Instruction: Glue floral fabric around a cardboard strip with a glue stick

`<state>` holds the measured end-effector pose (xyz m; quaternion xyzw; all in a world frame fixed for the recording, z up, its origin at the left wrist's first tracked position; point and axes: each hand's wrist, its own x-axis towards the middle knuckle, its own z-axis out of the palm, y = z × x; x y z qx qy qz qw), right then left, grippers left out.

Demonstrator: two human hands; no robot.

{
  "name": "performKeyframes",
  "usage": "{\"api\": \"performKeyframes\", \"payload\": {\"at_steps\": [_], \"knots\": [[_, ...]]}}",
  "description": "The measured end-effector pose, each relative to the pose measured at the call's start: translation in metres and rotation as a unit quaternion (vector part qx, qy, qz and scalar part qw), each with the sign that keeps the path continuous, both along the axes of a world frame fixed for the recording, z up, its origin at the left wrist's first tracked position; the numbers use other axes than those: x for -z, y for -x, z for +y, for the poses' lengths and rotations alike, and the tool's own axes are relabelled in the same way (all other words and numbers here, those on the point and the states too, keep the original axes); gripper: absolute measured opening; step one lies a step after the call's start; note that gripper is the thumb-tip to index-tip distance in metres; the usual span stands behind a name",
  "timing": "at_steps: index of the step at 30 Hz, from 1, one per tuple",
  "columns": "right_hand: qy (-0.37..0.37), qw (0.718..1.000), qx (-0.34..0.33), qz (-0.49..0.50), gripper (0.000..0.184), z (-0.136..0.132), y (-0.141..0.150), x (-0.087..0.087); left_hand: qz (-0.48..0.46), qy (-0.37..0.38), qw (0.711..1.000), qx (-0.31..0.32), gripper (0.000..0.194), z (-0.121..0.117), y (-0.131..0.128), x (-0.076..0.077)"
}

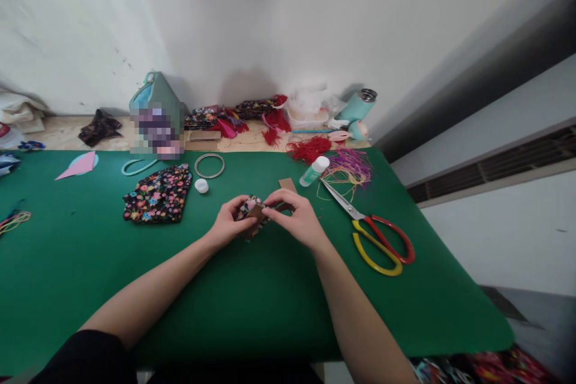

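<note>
Just above the green table mat, my left hand (228, 222) is closed around a small piece of floral fabric (245, 209) with a brown cardboard strip (255, 213) against it. From the other side, my right hand (297, 216) pinches the edge of the same fabric piece; my fingers partly hide it. Another flat brown strip (287, 183) lies just beyond my right hand. To the left is black floral fabric (158, 195). A glue stick (314, 171) lies to the right, near large scissors (360, 216) with red and yellow handles.
A ring (209, 165) and a small white cap (201, 186) lie beyond my left hand. Red threads (310, 149) and purple threads (353, 165) sit at the back right. Along the wall stand a green bag (164, 93) and a turquoise bottle (357, 107).
</note>
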<state>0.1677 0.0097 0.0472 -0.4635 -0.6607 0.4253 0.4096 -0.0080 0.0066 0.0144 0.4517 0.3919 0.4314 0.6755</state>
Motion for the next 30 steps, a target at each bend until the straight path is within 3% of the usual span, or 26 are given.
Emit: {"api": "performKeyframes", "payload": {"at_steps": [9,20,30], "knots": [[0.048,0.998,-0.030,0.000,0.011,-0.001,0.000,-0.001,0.015,-0.031,0.999,-0.001,0.040,0.001,0.002,0.003],[0.165,0.982,-0.040,0.083,0.018,0.002,0.001,0.004,-0.010,-0.006,0.999,0.038,0.038,0.000,0.004,0.001],[0.190,0.979,-0.020,0.073,0.022,0.003,0.003,0.009,-0.020,0.013,0.999,0.040,0.028,0.001,0.004,0.001]]}}
